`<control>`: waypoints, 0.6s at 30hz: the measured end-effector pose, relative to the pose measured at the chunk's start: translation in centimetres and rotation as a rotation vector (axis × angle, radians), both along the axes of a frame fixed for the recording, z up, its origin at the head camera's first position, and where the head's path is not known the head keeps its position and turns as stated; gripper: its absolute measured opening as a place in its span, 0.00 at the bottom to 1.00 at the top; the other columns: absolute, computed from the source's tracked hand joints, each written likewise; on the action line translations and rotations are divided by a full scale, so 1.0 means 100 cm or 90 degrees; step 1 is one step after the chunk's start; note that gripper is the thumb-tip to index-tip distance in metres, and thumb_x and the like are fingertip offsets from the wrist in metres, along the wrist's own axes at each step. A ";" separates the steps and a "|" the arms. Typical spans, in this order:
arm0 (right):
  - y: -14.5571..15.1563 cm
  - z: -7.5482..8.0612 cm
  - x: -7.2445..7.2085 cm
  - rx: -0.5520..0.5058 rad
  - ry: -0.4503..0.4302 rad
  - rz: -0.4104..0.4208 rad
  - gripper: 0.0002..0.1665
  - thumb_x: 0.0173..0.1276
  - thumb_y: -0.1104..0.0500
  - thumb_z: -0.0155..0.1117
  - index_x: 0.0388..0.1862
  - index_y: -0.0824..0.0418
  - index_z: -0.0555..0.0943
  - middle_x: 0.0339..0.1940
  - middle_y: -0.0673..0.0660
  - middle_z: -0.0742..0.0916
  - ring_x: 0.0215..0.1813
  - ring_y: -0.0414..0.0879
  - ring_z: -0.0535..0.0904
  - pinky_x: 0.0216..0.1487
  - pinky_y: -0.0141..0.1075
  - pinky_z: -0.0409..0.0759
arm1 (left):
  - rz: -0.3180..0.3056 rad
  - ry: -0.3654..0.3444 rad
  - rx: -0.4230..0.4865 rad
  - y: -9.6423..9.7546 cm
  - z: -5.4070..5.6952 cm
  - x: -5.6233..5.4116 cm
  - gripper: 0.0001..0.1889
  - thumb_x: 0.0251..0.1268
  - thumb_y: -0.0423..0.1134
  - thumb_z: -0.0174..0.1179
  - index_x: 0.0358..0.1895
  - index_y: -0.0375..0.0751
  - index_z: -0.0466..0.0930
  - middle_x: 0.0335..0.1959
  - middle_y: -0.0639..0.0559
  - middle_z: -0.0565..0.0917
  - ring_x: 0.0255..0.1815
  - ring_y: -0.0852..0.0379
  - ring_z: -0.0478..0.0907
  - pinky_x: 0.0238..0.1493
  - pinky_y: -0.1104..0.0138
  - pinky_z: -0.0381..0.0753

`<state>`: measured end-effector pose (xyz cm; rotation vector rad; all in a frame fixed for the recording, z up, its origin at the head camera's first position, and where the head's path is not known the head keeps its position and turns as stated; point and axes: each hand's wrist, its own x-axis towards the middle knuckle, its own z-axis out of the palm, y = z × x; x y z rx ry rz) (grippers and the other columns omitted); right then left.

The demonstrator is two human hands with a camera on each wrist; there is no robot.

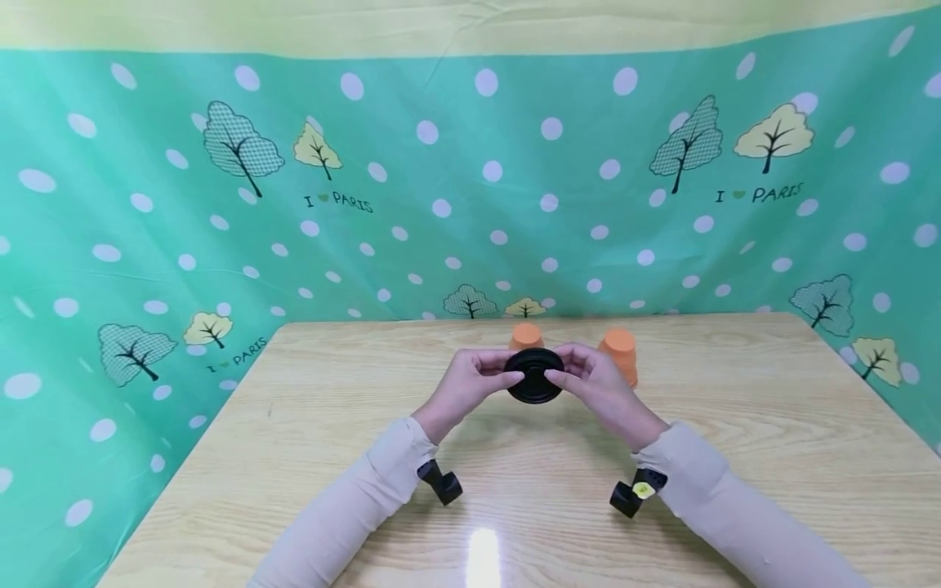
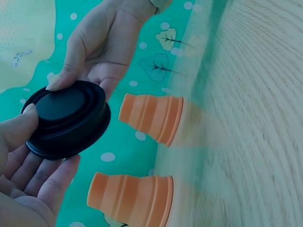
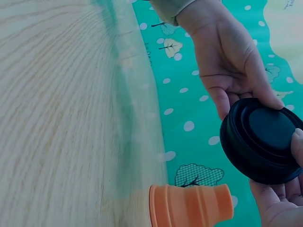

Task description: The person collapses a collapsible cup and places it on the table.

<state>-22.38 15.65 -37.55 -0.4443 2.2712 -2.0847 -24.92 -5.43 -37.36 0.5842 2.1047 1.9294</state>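
A black collapsible cup [image 1: 535,394], folded flat into a ringed disc, is held up above the table between both hands. My left hand [image 1: 476,382] pinches its left edge, thumb on the near face and fingers behind. On the opposite edge, my right hand [image 1: 599,385] grips it the same way. The left wrist view shows the disc's stepped rings and smooth round centre on the black cup [image 2: 66,106]. Behind the hands, two orange ribbed cups, one at left [image 1: 527,334] and one at right [image 1: 619,341], stand upside down, partly hidden by the hands.
The wooden table [image 1: 353,367] reaches back to a green dotted curtain [image 1: 470,188] that hangs along its far edge and sides. A small dark wrist camera [image 1: 441,483] is strapped under the left sleeve, another camera [image 1: 627,496] under the right. Light glares on the near tabletop.
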 end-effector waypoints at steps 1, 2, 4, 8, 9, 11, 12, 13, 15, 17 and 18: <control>0.000 0.000 0.000 0.005 0.002 0.000 0.18 0.65 0.65 0.63 0.49 0.75 0.73 0.39 0.56 0.83 0.40 0.41 0.81 0.43 0.28 0.79 | -0.001 -0.002 -0.001 -0.001 0.000 0.000 0.17 0.59 0.34 0.65 0.52 0.34 0.81 0.47 0.43 0.84 0.45 0.55 0.83 0.51 0.64 0.79; 0.001 0.000 -0.001 0.010 0.004 -0.001 0.18 0.65 0.64 0.63 0.49 0.74 0.74 0.39 0.56 0.83 0.41 0.41 0.80 0.44 0.29 0.79 | -0.002 -0.005 -0.002 -0.001 -0.001 -0.001 0.17 0.59 0.34 0.65 0.51 0.34 0.81 0.47 0.43 0.84 0.45 0.56 0.83 0.52 0.64 0.79; 0.001 -0.001 -0.001 0.020 0.011 -0.002 0.18 0.64 0.64 0.64 0.49 0.74 0.74 0.40 0.57 0.83 0.42 0.41 0.80 0.44 0.29 0.79 | -0.004 -0.014 -0.005 -0.003 -0.001 -0.001 0.16 0.60 0.35 0.64 0.51 0.34 0.81 0.46 0.44 0.85 0.44 0.57 0.83 0.51 0.65 0.78; 0.001 -0.002 -0.001 0.037 0.030 -0.002 0.16 0.64 0.65 0.64 0.48 0.72 0.76 0.40 0.57 0.83 0.43 0.42 0.80 0.44 0.30 0.79 | -0.021 -0.025 0.011 -0.005 -0.001 -0.001 0.16 0.63 0.33 0.61 0.52 0.29 0.79 0.47 0.42 0.84 0.42 0.60 0.82 0.51 0.64 0.79; 0.001 -0.003 -0.001 0.041 0.037 -0.002 0.15 0.64 0.65 0.64 0.48 0.71 0.77 0.40 0.57 0.83 0.43 0.42 0.80 0.44 0.30 0.79 | -0.025 -0.027 0.016 -0.006 -0.001 0.000 0.16 0.64 0.33 0.59 0.53 0.27 0.78 0.48 0.41 0.83 0.42 0.61 0.81 0.51 0.64 0.79; 0.000 -0.003 -0.001 0.050 0.055 0.003 0.15 0.63 0.66 0.65 0.47 0.70 0.78 0.40 0.59 0.83 0.43 0.43 0.80 0.45 0.31 0.80 | -0.032 -0.028 0.027 -0.007 0.000 0.000 0.16 0.65 0.32 0.58 0.53 0.24 0.76 0.49 0.39 0.83 0.43 0.61 0.81 0.51 0.64 0.80; 0.000 -0.003 -0.001 0.054 0.063 0.005 0.14 0.62 0.66 0.65 0.47 0.70 0.78 0.41 0.60 0.83 0.44 0.43 0.80 0.45 0.31 0.80 | -0.030 -0.034 0.030 -0.008 -0.001 0.000 0.16 0.65 0.31 0.58 0.53 0.24 0.76 0.49 0.39 0.82 0.43 0.61 0.81 0.51 0.64 0.80; 0.000 -0.003 -0.001 0.058 0.069 0.007 0.14 0.62 0.66 0.65 0.47 0.69 0.78 0.41 0.60 0.83 0.44 0.42 0.81 0.46 0.31 0.80 | -0.026 -0.036 0.030 -0.008 -0.001 0.000 0.16 0.65 0.31 0.58 0.53 0.24 0.77 0.50 0.39 0.82 0.43 0.61 0.80 0.50 0.64 0.80; -0.001 -0.003 0.000 0.064 0.078 0.012 0.15 0.62 0.65 0.66 0.47 0.69 0.79 0.42 0.61 0.84 0.45 0.42 0.81 0.46 0.31 0.80 | -0.019 -0.033 0.023 -0.009 0.000 0.001 0.16 0.65 0.31 0.58 0.52 0.24 0.77 0.50 0.39 0.82 0.45 0.61 0.80 0.51 0.65 0.79; -0.001 -0.003 0.000 0.065 0.076 0.019 0.16 0.62 0.64 0.67 0.47 0.68 0.79 0.43 0.62 0.84 0.45 0.42 0.81 0.46 0.31 0.80 | -0.007 -0.030 0.016 -0.010 -0.002 0.001 0.16 0.64 0.32 0.59 0.52 0.26 0.78 0.50 0.39 0.82 0.47 0.59 0.80 0.51 0.65 0.79; -0.001 -0.003 0.001 0.065 0.069 0.022 0.16 0.62 0.63 0.67 0.48 0.67 0.79 0.44 0.62 0.84 0.45 0.43 0.81 0.46 0.31 0.80 | 0.000 -0.028 0.011 -0.011 -0.002 0.001 0.16 0.64 0.32 0.59 0.52 0.27 0.78 0.49 0.40 0.83 0.47 0.58 0.80 0.52 0.65 0.78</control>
